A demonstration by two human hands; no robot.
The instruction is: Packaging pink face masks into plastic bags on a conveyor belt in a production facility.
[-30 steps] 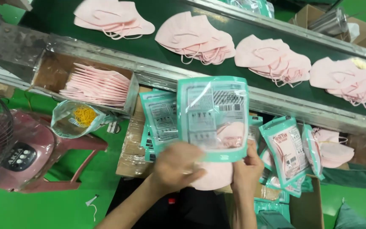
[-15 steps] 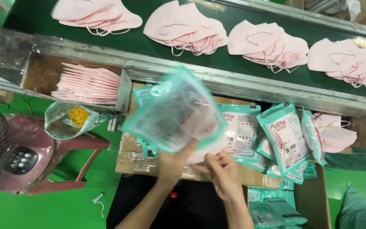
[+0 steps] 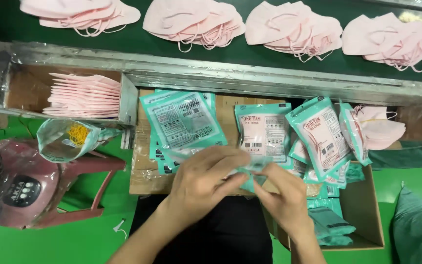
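A worker's left hand (image 3: 203,178) and right hand (image 3: 282,195) are meeting over the lap, both pinching a thin teal-and-clear pouch (image 3: 250,168) between closed fingertips; the pouch is lying almost edge-on to the camera, so its contents cannot be made out. Just beyond the hands, on flattened cardboard (image 3: 145,171), a stack of empty teal pouches (image 3: 181,122) is lying on the left, and filled pouches (image 3: 318,134) are leaning in a cardboard box (image 3: 362,210) on the right. A pink fan (image 3: 20,186) is sitting at far left. A tray is holding stacked pink masks (image 3: 84,95). Farthest off, heaps of pink masks (image 3: 196,22) are resting on a dark green conveyor belt (image 3: 240,49).
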